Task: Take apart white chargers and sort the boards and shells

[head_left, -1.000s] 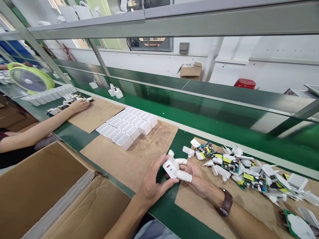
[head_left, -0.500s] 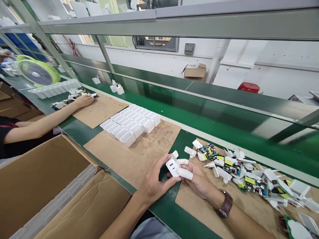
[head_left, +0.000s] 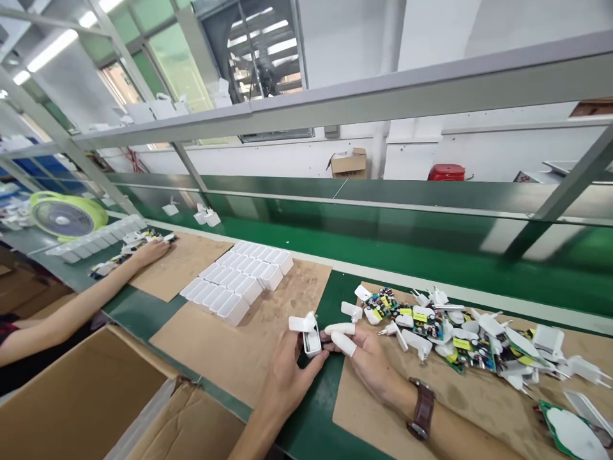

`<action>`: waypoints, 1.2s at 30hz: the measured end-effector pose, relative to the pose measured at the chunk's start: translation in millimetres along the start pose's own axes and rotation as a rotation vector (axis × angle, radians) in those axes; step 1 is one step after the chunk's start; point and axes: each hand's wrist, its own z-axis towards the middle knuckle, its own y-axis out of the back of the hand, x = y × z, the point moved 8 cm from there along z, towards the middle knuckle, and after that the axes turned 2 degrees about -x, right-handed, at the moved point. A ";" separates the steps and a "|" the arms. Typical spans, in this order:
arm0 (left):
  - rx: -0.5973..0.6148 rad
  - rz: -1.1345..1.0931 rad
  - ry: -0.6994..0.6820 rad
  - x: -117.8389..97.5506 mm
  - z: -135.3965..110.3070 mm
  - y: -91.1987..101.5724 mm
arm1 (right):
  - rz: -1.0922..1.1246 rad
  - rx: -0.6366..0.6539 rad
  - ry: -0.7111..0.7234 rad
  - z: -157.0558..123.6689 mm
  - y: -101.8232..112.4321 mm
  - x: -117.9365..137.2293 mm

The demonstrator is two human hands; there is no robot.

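My left hand (head_left: 287, 375) and my right hand (head_left: 366, 358) meet over the green belt and both pinch a small white charger housing (head_left: 310, 337), now turned on its side with a flap sticking up. White finger cots cover my right thumb and forefinger. A brown watch (head_left: 423, 410) sits on my right wrist. To the right of my hands lies a heap of circuit boards and white plug parts (head_left: 454, 329) on a brown board (head_left: 479, 409).
Rows of white open shells (head_left: 239, 284) stand on a second brown board (head_left: 282, 306). An open cardboard box (head_left: 86, 402) is at lower left. A co-worker's arm (head_left: 81, 306) reaches from the left. A green fan (head_left: 64, 217) stands far left. A metal rail (head_left: 383, 96) runs overhead.
The camera tilted upward. My hands turned the white housing, so its red-marked face no longer shows and a flap now points up.
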 end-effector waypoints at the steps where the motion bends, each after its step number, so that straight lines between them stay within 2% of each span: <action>1: 0.023 -0.019 0.038 2.3 5.7 1.3 | -0.001 -0.018 0.003 1.5 0.6 -1.7; 4: 0.034 -0.039 0.100 5.9 39.0 10.6 | 0.016 -0.043 0.020 6.0 0.2 -6.0; 6: 0.035 -0.049 0.131 9.0 73.7 12.9 | 0.025 -0.044 0.023 8.6 -1.0 -9.3; 8: 0.062 -0.095 0.165 14.0 113.2 4.4 | 0.028 -0.036 0.022 10.8 -2.8 -12.3; 12: 0.115 -0.154 0.154 21.6 190.2 -37.4 | 0.027 -0.019 0.024 15.0 -6.4 -15.7; 16: 0.150 -0.193 0.199 31.7 245.8 -87.0 | 0.026 -0.016 0.026 19.4 -8.8 -18.8; 20: 0.166 -0.206 0.238 35.0 269.0 -120.7 | 0.051 -0.026 -0.024 23.9 -10.6 -27.3; 22: 0.133 -0.189 0.253 35.3 266.5 -126.8 | 0.055 -0.026 -0.042 25.2 -11.3 -29.7; 24: 0.089 -0.171 0.249 33.8 256.0 -124.9 | 0.044 -0.027 -0.039 25.4 -11.4 -29.0; 27: 0.042 -0.165 0.184 25.8 231.7 -103.9 | 0.009 -0.025 -0.032 23.8 -10.5 -25.6; 29: 0.007 -0.162 0.124 18.2 214.3 -73.9 | -0.010 -0.024 -0.031 21.6 -9.4 -23.4; 32: -0.082 -0.138 0.080 8.5 189.2 -6.8 | -0.036 -0.006 -0.027 16.1 -8.6 -20.8; 36: -0.318 0.060 0.067 -0.7 150.1 97.6 | -0.091 0.048 -0.009 4.4 -11.0 -18.1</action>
